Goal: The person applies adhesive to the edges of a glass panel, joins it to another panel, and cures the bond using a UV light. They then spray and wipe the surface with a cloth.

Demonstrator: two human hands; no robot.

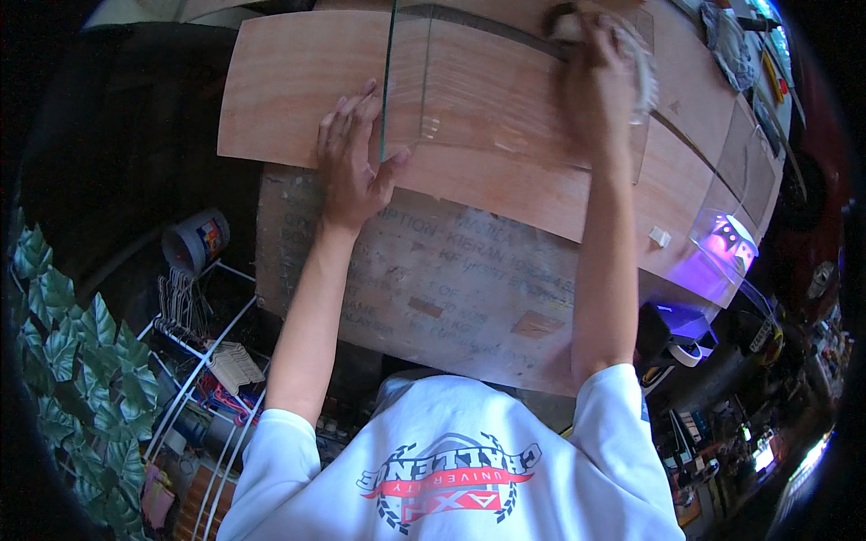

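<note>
A clear glass sheet with a greenish left edge lies on a light plywood board. My left hand rests at the glass's lower left corner, fingers spread on the plywood and thumb reaching to the edge. Over the right part of the glass, my right hand is smeared by motion. It is closed on a crumpled whitish cloth, which shows beside and beyond the fingers. A brown and pale patch near its far side is too blurred to name.
Nearer me is a worn, written-on board. A small white block and a purple-lit clear piece sit at the right. Left are a white rack, a bucket and leaves. A plastic bag lies far right.
</note>
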